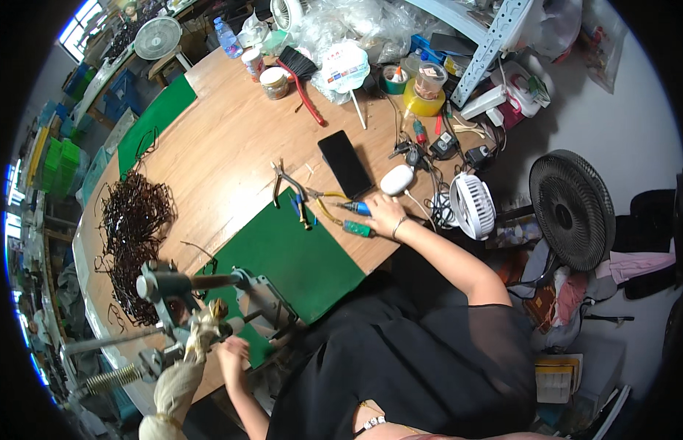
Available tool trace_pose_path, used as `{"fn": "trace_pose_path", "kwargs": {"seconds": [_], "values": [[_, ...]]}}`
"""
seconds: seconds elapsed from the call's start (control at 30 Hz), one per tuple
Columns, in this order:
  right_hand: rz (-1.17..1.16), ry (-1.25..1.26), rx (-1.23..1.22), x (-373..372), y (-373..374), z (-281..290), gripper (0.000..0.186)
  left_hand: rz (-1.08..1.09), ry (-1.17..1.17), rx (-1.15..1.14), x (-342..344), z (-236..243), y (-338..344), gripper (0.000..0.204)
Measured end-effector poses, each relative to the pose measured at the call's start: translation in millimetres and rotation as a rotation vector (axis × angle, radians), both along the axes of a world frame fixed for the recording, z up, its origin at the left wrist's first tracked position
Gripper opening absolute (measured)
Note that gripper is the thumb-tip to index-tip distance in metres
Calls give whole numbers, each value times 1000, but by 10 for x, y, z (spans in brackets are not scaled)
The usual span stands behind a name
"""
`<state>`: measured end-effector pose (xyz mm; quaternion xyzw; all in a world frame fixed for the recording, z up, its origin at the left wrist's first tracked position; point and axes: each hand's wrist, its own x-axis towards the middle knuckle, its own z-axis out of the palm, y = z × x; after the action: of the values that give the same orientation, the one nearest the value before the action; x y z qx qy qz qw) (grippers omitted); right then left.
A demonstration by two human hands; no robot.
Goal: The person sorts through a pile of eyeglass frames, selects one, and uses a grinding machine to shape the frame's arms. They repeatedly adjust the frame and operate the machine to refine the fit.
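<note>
A blue-handled tool (356, 208) lies at the green mat's (297, 257) far edge on the wooden table (224, 147), the right hand (384, 215) closed over its handle. Pliers (286, 180) and a black phone (344, 163) lie just beyond. The left hand (233, 355), fingers loosely curled, touches the metal press (202, 308) at the table's near edge, beside a dark wire pile (134, 235).

Your blue-handled tool (354, 207) lies flat on the wooden bench, right beside the green mat's corner.

Bright, even daylight (fisheye-bent edges)
</note>
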<state>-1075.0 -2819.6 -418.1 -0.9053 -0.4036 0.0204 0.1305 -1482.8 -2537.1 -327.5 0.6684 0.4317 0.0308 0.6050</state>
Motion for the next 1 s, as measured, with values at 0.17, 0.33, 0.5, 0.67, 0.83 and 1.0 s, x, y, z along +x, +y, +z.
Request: {"fn": "trace_pose_path", "kwargs": {"seconds": [0.17,0.33,0.5,0.67,0.83,1.0], "values": [[83,-3,84,109,53,-213,34,-254,-58,-271,952,-425,-1372,18],[82,328,384,90,-47,245,36,-248,-12,195,2580,-869,-2163,48],[-251,364,673,896,128,1177,38,-281,98,422,3043,-1032,-2423,48],[-523,311,389,2205,347,708,37,-199,167,415,3330,-917,-2531,29],[-731,550,173,2296,330,-36,46,-83,-4,556,3095,-1111,-2576,16],[-633,457,84,2326,340,-151,51,47,-83,302,2945,-819,-2499,26]]}}
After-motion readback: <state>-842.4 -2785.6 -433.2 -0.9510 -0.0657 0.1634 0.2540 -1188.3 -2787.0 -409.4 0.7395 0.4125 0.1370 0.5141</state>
